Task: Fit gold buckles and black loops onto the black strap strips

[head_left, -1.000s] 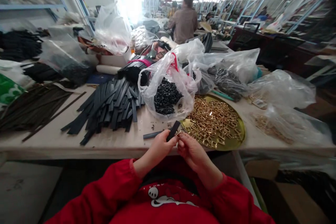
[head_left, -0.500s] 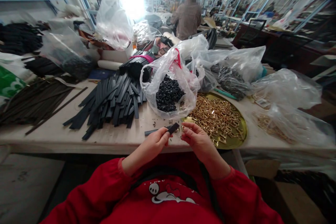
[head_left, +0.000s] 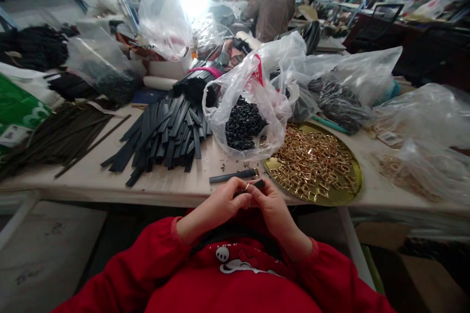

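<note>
My left hand [head_left: 223, 201] and my right hand [head_left: 270, 205] meet at the table's front edge, both pinching one short black strap piece [head_left: 257, 185] with a small gold buckle [head_left: 247, 187] at its end. Just beyond my fingers another black strap [head_left: 232, 176] lies flat on the table. A round gold tray [head_left: 350, 190] heaped with gold buckles sits to the right of my hands. A clear plastic bag [head_left: 246, 107] of small black loops stands behind them. To the left lies a pile of black straps [head_left: 165, 132].
Thin dark strips [head_left: 55, 139] lie at the far left. Several clear bags [head_left: 404, 117] crowd the right and back of the table. A person [head_left: 273, 5] stands at the far end of the aisle. The pale table edge [head_left: 110, 190] runs in front of me.
My hands, apart half a second ago, have come together on the strap piece and buckle. The view has tilted down and slightly left.
</note>
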